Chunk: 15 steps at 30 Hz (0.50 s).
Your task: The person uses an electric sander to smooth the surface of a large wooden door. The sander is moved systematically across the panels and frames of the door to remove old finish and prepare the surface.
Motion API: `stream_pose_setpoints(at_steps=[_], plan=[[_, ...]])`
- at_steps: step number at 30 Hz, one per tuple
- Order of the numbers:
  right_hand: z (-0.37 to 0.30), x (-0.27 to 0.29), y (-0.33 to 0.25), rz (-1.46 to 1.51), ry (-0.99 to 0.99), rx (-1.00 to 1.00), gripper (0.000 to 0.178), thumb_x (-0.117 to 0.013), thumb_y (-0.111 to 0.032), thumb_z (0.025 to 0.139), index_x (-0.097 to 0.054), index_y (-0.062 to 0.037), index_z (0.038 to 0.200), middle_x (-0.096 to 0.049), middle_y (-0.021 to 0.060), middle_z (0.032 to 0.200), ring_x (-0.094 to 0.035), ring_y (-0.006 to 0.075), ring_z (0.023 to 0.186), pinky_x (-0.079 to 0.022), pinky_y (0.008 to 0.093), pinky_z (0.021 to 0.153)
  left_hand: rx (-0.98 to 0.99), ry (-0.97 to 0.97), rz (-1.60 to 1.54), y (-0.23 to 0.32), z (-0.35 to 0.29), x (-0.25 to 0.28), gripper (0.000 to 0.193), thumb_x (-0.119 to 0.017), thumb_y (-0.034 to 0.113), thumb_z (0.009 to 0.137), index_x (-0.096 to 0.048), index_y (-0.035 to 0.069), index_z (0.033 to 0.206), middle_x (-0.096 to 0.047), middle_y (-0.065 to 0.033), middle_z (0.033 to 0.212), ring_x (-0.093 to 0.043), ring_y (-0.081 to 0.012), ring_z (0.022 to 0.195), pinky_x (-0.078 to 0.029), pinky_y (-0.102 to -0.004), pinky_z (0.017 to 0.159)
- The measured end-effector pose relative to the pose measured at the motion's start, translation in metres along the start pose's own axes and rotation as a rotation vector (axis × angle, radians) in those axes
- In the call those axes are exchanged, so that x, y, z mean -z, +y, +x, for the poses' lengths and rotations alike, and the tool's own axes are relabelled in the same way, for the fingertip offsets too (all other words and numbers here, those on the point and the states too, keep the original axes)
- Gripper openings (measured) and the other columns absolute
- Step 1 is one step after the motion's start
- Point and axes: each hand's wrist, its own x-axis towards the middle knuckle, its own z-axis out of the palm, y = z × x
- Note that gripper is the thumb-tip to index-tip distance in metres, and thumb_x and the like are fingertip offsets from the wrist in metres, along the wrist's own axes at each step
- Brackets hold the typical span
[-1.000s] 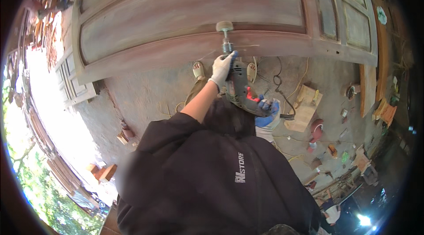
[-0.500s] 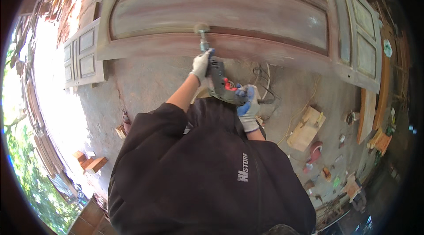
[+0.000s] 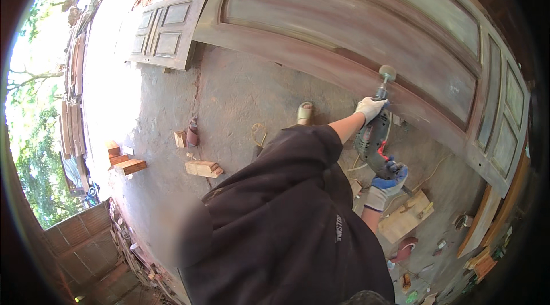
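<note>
A dark power drill (image 3: 371, 140) with red parts is held in both my hands, a round sanding wheel (image 3: 387, 71) on its tip. My left hand (image 3: 371, 108), in a pale work glove, wraps round the drill's front, just behind the chuck. At the rear grip is my right hand (image 3: 387, 188), closed in a white and blue glove; its exact finger placement is partly hidden. The wheel sits at the near moulding of a recessed panel in a large wooden door (image 3: 321, 59) lying flat. Whether it presses on the wood I cannot tell.
A smaller panelled shutter (image 3: 179, 24) lies at the far left. Wood blocks (image 3: 203, 168) and a reddish bottle-like object (image 3: 192, 133) are on the concrete floor to my left. A pale board (image 3: 404, 218), a cord and a dark red object (image 3: 405, 247) lie at right.
My hands and the drill have moved right along the panel's near moulding. The whole view has turned and shifted, and more of the floor on the left now shows.
</note>
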Motion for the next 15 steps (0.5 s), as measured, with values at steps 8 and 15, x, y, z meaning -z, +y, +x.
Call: stream_pose_setpoints(at_steps=[8,15], plan=[[-0.059,-0.094,0.097,-0.08,-0.119,0.003,0.019,-0.049,-0.025,0.094,-0.049,-0.0097,0.082,-0.045,0.001,0.069,-0.049,0.0164,0.068,-0.042,0.0399,0.093,0.073,0.062,-0.065,-0.022,0.017,0.163,0.055,-0.07,0.054,0.074,-0.069,0.011,0.106,-0.068,-0.0056,0.09,-0.066,-0.0168,0.077,-0.053,-0.0321,0.068],[-0.136,-0.186,0.203,-0.086,-0.139,-0.023,0.024,-0.049,-0.027,0.095,-0.048,-0.0091,0.078,-0.045,0.0011,0.068,-0.048,0.0162,0.066,-0.044,0.0418,0.094,0.036,0.099,-0.058,-0.06,0.043,0.322,0.053,-0.07,0.054,0.074,-0.07,0.011,0.105,-0.067,-0.0048,0.088,-0.064,-0.0165,0.078,-0.051,-0.0326,0.069]])
